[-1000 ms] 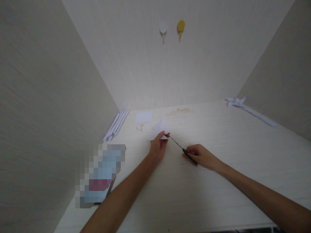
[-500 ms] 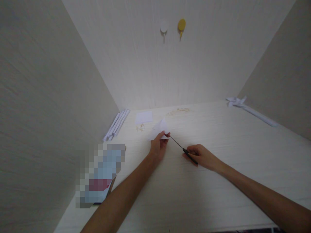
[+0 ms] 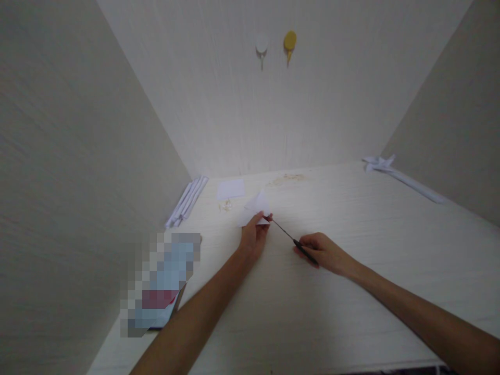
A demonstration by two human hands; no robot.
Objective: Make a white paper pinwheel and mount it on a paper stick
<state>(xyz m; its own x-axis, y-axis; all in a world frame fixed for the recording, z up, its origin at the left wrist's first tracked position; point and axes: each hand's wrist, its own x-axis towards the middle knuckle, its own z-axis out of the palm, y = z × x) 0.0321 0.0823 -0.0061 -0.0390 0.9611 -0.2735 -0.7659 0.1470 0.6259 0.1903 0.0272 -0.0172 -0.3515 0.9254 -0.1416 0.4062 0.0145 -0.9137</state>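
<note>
Blocks of blur are covering a flat pale-blue item [image 3: 167,268] with a reddish patch, lying on the left of the bench [image 3: 351,323] beside the person's forearm, so any lettering there is defying me. In the middle, the left hand [image 3: 253,238] is holding a folded white paper [image 3: 254,207] just above or on the bench, its grip pinching the near edge, thumb on top and fingers underneath. The right hand [image 3: 317,250] is wrapping its grip around a black-handled tool [image 3: 307,253], whose thin dark shaft is pointing at the left fingertips; whether its tip is touching paper or skin, I cannot tell. Beyond the paper, a flat white sheet [image 3: 230,188] is lying near some thin tan loops [image 3: 225,205]. Rolled white papers [image 3: 187,200] are resting together on the left, while a long white paper tube [image 3: 416,185] with a folded, star-like end is lying along the right side. A white hook [image 3: 261,45] and a yellow hook [image 3: 289,40] are hanging on the back wall [image 3: 332,114].
</note>
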